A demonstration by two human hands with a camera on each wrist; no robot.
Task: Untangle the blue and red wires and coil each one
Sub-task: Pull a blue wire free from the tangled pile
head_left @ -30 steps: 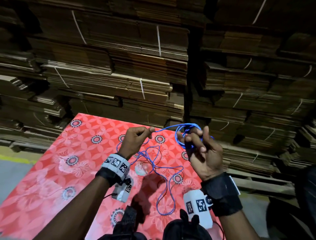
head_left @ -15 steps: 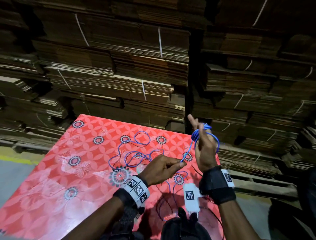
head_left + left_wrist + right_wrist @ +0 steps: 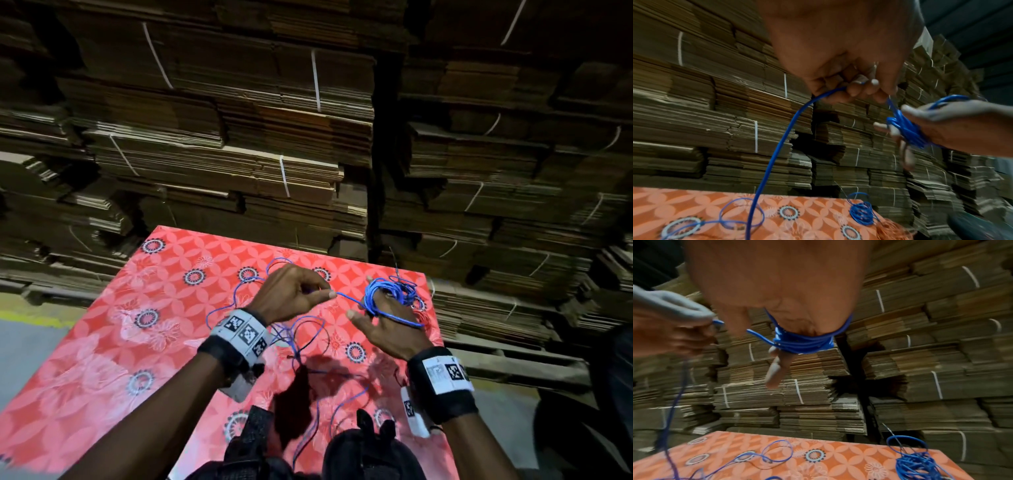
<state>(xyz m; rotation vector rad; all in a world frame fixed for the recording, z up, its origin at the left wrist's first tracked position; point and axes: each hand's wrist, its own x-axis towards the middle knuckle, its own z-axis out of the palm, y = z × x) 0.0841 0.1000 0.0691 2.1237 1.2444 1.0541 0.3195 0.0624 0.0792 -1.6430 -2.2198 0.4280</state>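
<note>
My left grip pinches the blue wire taut — feeding turns round my right grip's straightened fingers, a spool.

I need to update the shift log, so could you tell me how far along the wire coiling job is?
Done: one blue coil lies at the table's far right corner. In hand: the right hand has several blue wire turns around its fingers, and the left hand pinches and feeds the strand. Left: loose blue loops remain on the cloth, and a thin dark strand among them looks uncoiled.
</note>
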